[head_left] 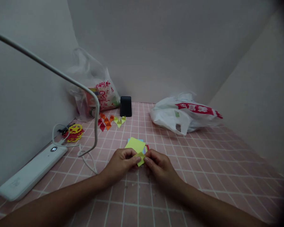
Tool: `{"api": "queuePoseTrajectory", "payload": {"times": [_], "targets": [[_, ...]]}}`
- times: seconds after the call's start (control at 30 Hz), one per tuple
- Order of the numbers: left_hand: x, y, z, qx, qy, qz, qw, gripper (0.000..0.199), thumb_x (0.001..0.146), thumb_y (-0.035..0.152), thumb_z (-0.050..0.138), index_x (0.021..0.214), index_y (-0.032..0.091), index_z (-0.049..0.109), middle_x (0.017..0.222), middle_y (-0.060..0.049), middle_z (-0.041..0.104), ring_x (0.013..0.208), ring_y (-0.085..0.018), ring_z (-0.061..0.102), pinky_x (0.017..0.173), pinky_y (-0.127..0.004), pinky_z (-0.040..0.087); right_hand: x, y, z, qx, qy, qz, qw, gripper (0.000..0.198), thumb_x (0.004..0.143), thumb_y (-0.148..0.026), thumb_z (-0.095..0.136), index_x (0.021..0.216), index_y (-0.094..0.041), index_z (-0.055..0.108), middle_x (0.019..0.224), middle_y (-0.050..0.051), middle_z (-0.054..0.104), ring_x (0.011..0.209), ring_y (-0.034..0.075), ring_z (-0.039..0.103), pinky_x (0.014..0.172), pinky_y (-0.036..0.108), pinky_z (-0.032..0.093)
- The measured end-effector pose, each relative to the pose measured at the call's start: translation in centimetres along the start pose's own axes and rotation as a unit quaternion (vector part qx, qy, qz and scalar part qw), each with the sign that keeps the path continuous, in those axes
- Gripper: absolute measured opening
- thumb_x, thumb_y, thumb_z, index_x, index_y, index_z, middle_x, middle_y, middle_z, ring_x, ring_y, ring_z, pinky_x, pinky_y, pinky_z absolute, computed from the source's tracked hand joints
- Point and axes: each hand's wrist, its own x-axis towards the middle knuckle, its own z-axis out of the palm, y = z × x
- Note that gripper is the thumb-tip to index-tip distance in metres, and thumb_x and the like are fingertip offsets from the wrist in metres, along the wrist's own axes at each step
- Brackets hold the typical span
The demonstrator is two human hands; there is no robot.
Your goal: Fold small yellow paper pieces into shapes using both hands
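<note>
Remotely, I see a pink, white-gridded tabletop (138, 209), a crinkled plastic bag (164, 118) beyond the right hand (160, 165). Fingers curled nearly closed, that hand and the left hand (121, 162), just before thin square sheets (136, 145), pinch between them a small yellow paper (141, 157).

Your left arm (61, 197), bare, slanting in from lower left; your left hand (123, 162), thumb and fingers pinched, turned inward. Your right arm (203, 197), bare, slanting in from lower right; your right hand (161, 164), likewise pinched, fingertips near the left's.
</note>
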Motion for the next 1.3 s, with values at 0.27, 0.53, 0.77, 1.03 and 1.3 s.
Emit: {"api": "queuePoseTrajectory", "payload": {"times": [0.27, 0.53, 0.77, 1.03, 1.3], "targets": [[-0.1, 0.0, 0.0, 0.032, 0.019, 0.020, 0.999, 0.026, 0.076, 0.039, 0.066, 0.068, 0.015, 0.061, 0.057, 0.002, 0.059, 0.051, -0.011, 0.051, 0.055, -0.024, 0.040, 0.2, 0.0, 0.2, 0.050, -0.005, 0.009, 0.999, 0.026, 0.089, -0.040, 0.057, 0.075, -0.019, 0.052, 0.059, -0.003, 0.052, 0.051, 0.011, 0.045, 0.049, 0.023, 0.035], [-0.1, -0.2, -0.3, 0.005, -0.020, 0.035, 0.999, 0.028, 0.084, 0.042, 0.058, 0.086, 0.014, 0.064, 0.071, -0.001, 0.064, 0.062, -0.013, 0.060, 0.063, -0.026, 0.047, 0.3, -0.6, 0.4, 0.056, 0.033, 0.027, 0.998, 0.030, 0.090, -0.039, 0.052, 0.067, -0.019, 0.053, 0.052, -0.003, 0.052, 0.045, 0.011, 0.047, 0.047, 0.023, 0.036], [0.3, -0.2, -0.4, 0.014, 0.004, 0.057, 0.998, 0.023, 0.080, 0.036, 0.063, 0.075, 0.015, 0.056, 0.065, 0.003, 0.055, 0.058, -0.011, 0.050, 0.059, -0.024, 0.040, 0.2, -0.7, 0.7, 0.126, 0.006, 0.054, 0.991, 0.030, 0.085, -0.042, 0.059, 0.067, -0.019, 0.052, 0.055, -0.003, 0.054, 0.045, 0.010, 0.048, 0.047, 0.023, 0.037], [0.4, -0.3, -0.6, 0.061, -0.034, 0.056, 0.996, 0.020, 0.078, 0.034, 0.063, 0.076, 0.016, 0.053, 0.065, 0.004, 0.050, 0.055, -0.010, 0.043, 0.054, -0.023, 0.033, 0.3, -0.1, 0.8, 0.191, 0.001, 0.077, 0.979, 0.029, 0.079, -0.043, 0.068, 0.076, -0.019, 0.052, 0.053, -0.007, 0.052, 0.043, 0.008, 0.046, 0.045, 0.021, 0.033], [0.4, -0.5, -0.5, 0.003, -0.034, 0.040, 0.999, 0.018, 0.078, 0.033, 0.064, 0.077, 0.016, 0.057, 0.067, 0.001, 0.057, 0.058, -0.011, 0.049, 0.055, -0.024, 0.036, -0.1, -0.6, 1.1, 0.208, -0.042, 0.100, 0.972, 0.030, 0.078, -0.042, 0.069, 0.071, -0.018, 0.052, 0.058, -0.003, 0.057, 0.048, 0.009, 0.051, 0.050, 0.023, 0.040]]}}
